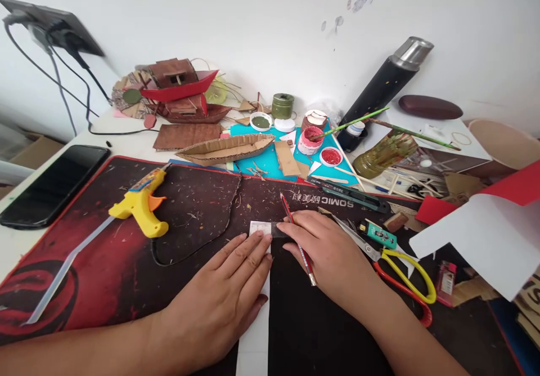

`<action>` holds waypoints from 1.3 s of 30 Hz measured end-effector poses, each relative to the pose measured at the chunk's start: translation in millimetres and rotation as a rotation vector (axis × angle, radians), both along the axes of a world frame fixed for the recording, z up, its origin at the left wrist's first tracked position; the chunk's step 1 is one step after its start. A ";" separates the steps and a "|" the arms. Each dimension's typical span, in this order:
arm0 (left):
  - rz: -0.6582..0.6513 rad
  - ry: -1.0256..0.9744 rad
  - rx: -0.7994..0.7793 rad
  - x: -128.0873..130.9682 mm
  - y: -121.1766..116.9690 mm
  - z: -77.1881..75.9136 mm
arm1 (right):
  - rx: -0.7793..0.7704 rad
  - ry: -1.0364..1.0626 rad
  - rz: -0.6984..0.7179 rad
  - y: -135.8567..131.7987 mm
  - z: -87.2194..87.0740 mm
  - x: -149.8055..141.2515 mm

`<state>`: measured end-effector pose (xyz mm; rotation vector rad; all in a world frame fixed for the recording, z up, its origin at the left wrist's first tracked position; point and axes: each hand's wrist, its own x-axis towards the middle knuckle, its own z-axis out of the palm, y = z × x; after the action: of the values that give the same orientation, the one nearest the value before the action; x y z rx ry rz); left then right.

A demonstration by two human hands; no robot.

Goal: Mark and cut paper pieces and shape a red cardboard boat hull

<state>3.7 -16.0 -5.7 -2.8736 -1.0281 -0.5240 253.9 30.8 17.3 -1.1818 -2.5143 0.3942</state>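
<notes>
A smooth, dark desk mat (198, 182) with a red-printed left part spreads across the lower and middle frame, strewn with fine scraps. At lower centre, the left hand (230, 286) lies flat, fingers extended and released from any grip, pressing on a thin, straight-edged white strip (254, 345) that runs from the bottom edge to mid-frame. Right of it, the right hand (333, 252) is curled around a slim pencil, fingertips near the strip's top end.

A black cylindrical flask (379, 92) with a shiny metal cap slants at upper right. A glossy, flat phone (54, 187) lies at left. Just right of it, a yellow plastic glue gun (145, 201) carries a long translucent stick. Above centre sits a pointed hull (228, 150) of brown corrugated cardboard. Scissors (431, 291) with yellow and red looped handles lie at right, beside a teal lighter (382, 235). The pencil (304, 260), red and dark, slopes between the right hand's fingers.
</notes>
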 end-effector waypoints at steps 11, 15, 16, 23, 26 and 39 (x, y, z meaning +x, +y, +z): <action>0.013 0.013 -0.045 -2.0 -0.9 2.7 | -0.003 0.003 0.008 -1.4 -0.8 1.6; 0.004 0.019 -0.040 -1.7 0.4 3.6 | -0.004 0.009 0.006 -1.4 -0.3 1.2; 0.000 0.024 -0.037 -1.7 0.8 4.1 | -0.005 0.011 0.005 -1.3 -0.1 1.0; -0.008 0.050 -0.027 -1.8 1.2 6.3 | 0.003 0.036 -0.004 -1.3 0.1 0.2; -0.002 0.034 -0.028 -1.7 0.7 5.8 | 0.007 0.030 -0.004 -1.3 0.0 0.2; -0.011 0.037 -0.023 -3.0 -0.9 4.8 | -0.010 0.035 -0.005 -0.7 -0.4 1.0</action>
<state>0.7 -16.9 -1.0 -2.8985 -1.0199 -0.4613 254.9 30.0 16.9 -1.1737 -2.4819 0.4230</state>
